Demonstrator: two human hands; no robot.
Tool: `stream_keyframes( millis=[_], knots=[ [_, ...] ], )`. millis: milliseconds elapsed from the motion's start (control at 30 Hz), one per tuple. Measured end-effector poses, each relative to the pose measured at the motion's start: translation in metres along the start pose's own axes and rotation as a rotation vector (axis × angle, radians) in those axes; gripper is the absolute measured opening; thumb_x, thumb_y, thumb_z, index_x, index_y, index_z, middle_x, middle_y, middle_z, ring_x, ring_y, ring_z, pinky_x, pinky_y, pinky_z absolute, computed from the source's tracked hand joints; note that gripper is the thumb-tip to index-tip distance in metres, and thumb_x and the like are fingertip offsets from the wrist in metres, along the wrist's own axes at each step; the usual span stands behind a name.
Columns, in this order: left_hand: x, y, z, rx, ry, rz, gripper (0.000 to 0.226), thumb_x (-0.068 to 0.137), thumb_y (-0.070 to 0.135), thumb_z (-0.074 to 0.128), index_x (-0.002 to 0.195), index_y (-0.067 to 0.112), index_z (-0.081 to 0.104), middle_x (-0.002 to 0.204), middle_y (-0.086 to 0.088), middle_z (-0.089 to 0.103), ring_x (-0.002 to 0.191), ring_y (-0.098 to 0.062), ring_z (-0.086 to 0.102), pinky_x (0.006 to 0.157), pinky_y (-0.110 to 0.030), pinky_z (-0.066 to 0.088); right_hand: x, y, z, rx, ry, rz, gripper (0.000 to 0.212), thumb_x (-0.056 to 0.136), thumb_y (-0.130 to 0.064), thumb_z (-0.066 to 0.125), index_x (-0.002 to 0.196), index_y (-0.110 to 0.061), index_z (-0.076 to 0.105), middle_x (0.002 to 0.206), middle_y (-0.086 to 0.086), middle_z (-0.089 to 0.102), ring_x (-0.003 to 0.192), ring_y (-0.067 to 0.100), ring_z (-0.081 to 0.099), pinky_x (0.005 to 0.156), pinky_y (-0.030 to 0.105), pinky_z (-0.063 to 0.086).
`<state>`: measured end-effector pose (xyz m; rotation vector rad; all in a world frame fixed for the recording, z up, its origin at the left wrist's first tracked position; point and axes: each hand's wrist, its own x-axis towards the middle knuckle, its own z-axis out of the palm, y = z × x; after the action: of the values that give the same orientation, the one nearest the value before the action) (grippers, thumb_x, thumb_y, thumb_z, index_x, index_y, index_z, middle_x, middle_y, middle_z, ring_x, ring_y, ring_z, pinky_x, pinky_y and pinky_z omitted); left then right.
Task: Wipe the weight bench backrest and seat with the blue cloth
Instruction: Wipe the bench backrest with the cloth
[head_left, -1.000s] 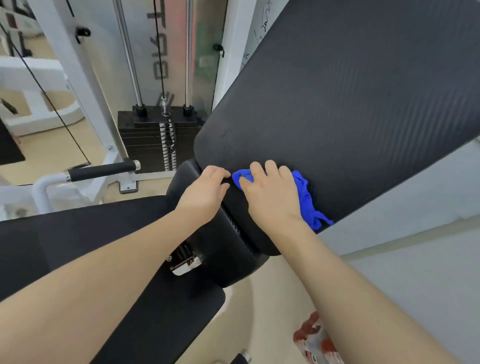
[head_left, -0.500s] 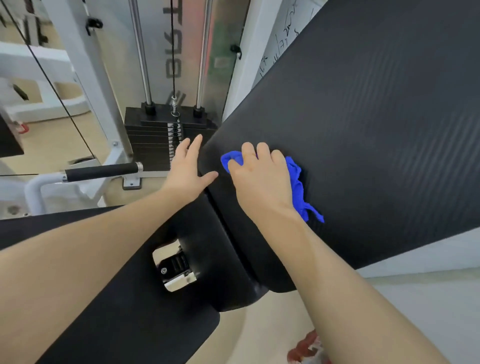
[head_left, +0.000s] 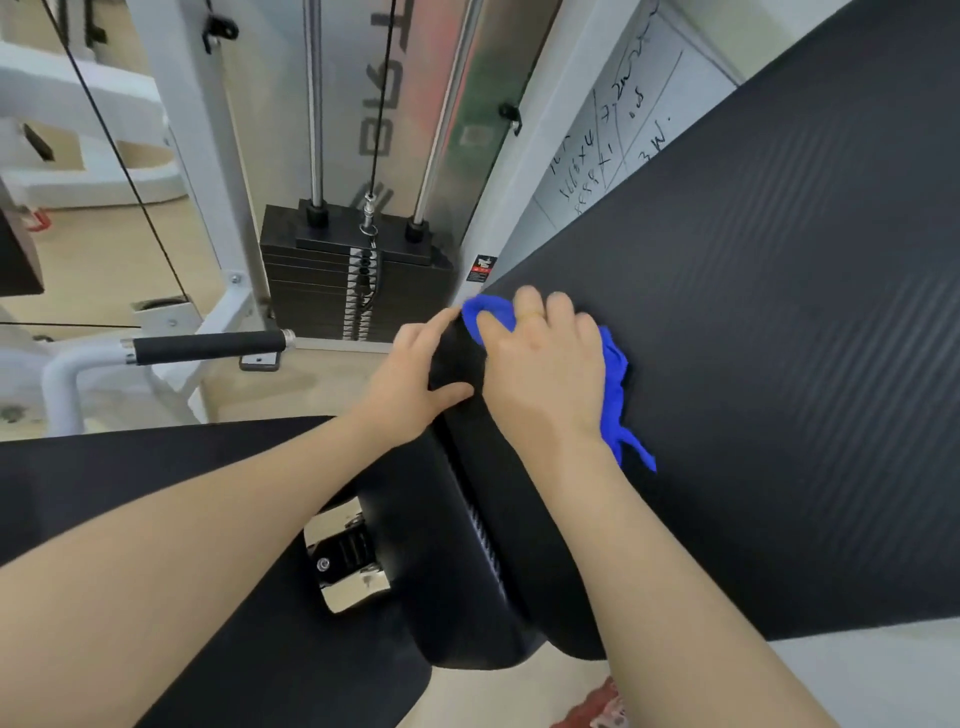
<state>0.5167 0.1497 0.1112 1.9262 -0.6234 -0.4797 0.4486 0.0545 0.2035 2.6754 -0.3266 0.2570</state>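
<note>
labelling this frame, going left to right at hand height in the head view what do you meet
Black foam handle → weight stack → left hand → right hand pressing the blue cloth → ribbed backrest.

Weight stack (head_left: 343, 280), whiteboard (head_left: 613, 150), beige floor (head_left: 104, 260).
</note>
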Motion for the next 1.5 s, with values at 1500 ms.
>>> stream_keyframes(
  millis=[1500],
  knots=[
    [-0.019, -0.059, -0.007, 0.113, -0.112, -0.144, 0.067, 0.079, 0.014, 0.069, 0.138, 0.014, 0.037, 0.141, -0.006, 0.044, 0.131, -0.023, 0.039, 0.111, -0.036, 0.032, 0.007, -0.046, 0.03, -0.089, -0.042, -0.245, 0.031, 0.071, -0.008, 0.034, 0.067, -0.02, 0.062, 0.075, 0.0, 0.056, 0.064, 0.02, 0.048, 0.056, 0.03, 0.032]
  ],
)
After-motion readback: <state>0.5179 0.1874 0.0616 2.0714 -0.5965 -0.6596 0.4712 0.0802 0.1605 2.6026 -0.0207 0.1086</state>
